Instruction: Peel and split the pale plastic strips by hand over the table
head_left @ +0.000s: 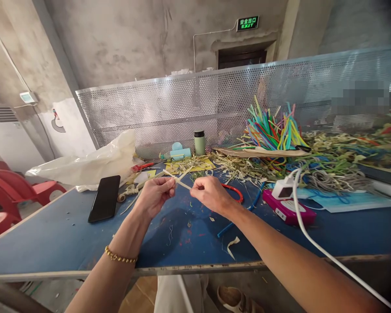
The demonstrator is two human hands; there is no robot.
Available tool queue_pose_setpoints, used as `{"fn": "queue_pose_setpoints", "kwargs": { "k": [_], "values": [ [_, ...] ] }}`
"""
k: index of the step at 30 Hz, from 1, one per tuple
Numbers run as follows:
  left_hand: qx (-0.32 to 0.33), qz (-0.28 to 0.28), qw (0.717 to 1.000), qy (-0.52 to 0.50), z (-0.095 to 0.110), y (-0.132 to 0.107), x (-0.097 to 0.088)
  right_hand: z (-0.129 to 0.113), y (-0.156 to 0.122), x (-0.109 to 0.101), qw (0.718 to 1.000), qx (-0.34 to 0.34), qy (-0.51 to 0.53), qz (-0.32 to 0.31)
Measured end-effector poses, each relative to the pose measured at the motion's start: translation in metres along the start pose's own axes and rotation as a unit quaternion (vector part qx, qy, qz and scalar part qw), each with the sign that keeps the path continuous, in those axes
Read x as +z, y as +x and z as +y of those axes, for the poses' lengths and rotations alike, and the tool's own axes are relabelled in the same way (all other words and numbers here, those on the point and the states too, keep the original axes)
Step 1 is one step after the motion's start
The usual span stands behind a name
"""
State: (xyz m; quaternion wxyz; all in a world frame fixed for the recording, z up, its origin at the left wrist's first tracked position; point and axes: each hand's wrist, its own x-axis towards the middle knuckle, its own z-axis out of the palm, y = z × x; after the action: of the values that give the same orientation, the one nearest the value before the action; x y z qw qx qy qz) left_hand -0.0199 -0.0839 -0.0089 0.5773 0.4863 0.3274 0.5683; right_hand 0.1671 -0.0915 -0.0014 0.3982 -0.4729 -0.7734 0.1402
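My left hand [154,194] and my right hand [210,194] are both raised a little above the blue table [52,243], fingers pinched closed. Between them they hold thin pale strips [180,179] that cross in an X shape just above the fingertips. A gold bead bracelet [120,258] circles my left wrist. A red ring-shaped piece [235,191] lies on the table right behind my right hand.
A black phone [104,198] lies left of my hands, a white plastic bag [94,163] behind it. A pink device [288,208] with a white cable [316,245] sits to the right. Colourful strips [273,128], pale shavings, a green bottle [200,142] and a perforated metal screen [182,108] stand behind. Red chairs [9,191] stand left.
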Motion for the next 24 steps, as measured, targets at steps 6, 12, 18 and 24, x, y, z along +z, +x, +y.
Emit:
{"fn": "queue_pose_setpoints", "kwargs": {
  "k": [6,12,18,24],
  "values": [
    [0.000,0.008,1.000,0.024,0.000,0.000,0.000,0.002,0.001,-0.004,0.998,-0.028,-0.012,-0.051],
    [0.038,0.018,0.992,0.122,-0.004,-0.003,0.007,0.003,0.002,-0.008,0.976,-0.140,-0.023,0.164],
    [0.085,0.016,0.971,0.224,-0.009,-0.005,0.014,0.001,-0.001,-0.004,0.986,-0.148,-0.035,0.076],
    [0.088,-0.005,0.970,0.228,-0.008,-0.006,0.017,0.005,0.001,-0.001,0.995,-0.063,0.066,-0.030]
  ]
}}
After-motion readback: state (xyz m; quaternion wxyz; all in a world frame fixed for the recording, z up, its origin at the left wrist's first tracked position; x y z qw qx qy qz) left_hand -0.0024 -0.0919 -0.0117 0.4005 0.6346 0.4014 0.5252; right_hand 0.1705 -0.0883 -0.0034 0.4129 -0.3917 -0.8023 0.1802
